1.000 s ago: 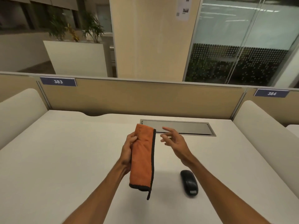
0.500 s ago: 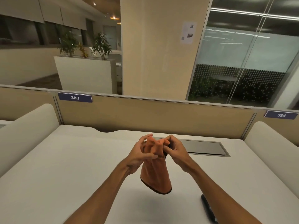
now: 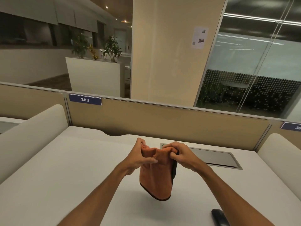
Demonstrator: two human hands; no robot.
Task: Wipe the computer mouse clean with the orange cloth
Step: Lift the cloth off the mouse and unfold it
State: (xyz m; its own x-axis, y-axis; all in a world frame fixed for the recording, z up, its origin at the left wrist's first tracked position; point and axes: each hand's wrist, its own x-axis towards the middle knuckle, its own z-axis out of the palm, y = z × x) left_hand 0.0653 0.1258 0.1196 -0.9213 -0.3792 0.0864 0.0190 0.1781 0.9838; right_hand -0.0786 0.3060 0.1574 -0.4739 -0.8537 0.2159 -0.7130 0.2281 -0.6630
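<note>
An orange cloth (image 3: 156, 178) with a dark edge hangs above the white desk (image 3: 57, 176), folded and bunched at its top. My left hand (image 3: 140, 156) pinches the cloth's upper left part. My right hand (image 3: 179, 154) grips its upper right part, close beside the left. The black computer mouse (image 3: 219, 216) lies on the desk at the bottom edge of the view, below and right of the cloth, partly hidden by my right forearm. Neither hand touches the mouse.
A grey cable flap (image 3: 215, 158) is set into the desk behind my right hand. A beige partition (image 3: 162, 118) with a "383" label (image 3: 85, 99) closes the far side. Padded white side dividers (image 3: 32, 128) flank the desk.
My right hand has come in and taken hold of the cloth's top beside the left hand. The cloth has bunched up. The view has tilted up, so the mouse has slid to the bottom edge.
</note>
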